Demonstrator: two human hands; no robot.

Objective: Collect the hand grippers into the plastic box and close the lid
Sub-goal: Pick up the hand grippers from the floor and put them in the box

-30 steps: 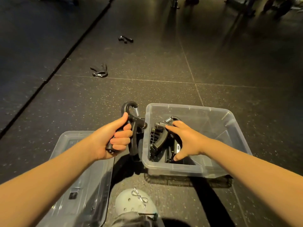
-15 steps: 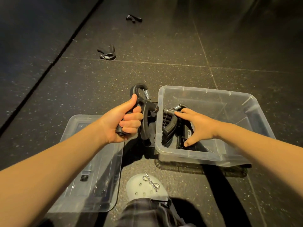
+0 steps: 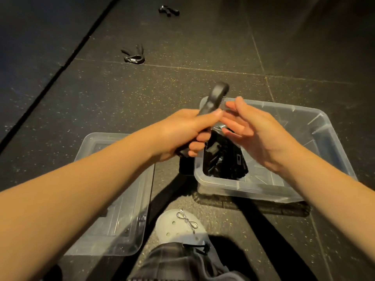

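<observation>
The left hand's fingers [image 3: 195, 147] are curled tight round one handle of a black gripper [image 3: 218, 93]. The thumb lies along the top of that handle. The left hand [image 3: 182, 134] holds the gripper up over the left edge of the box [image 3: 284, 191], with its round top pointing away from the person.

The right hand's fingers [image 3: 231, 122] are straight and a little spread, and they hold nothing. They reach in toward the gripper's metal spring [image 3: 220, 126]. The picture is too blurred to tell if they touch it. The right hand [image 3: 255, 134] hangs over the middle of the box.

The box is clear plastic and open, and it sits on the dark floor [image 3: 203, 37]. A pile [image 3: 223, 161] of black grippers lies in its left part.

The clear lid [image 3: 113, 179] lies flat on the floor just left of the box.

Beyond the box and to its left, a near gripper [image 3: 134, 55] lies on the floor. A far gripper [image 3: 168, 10] lies further off.

In front of the box are a white shoe [image 3: 172, 226] with a silver bow [image 3: 186, 220] and a checked trouser leg [image 3: 172, 260].
</observation>
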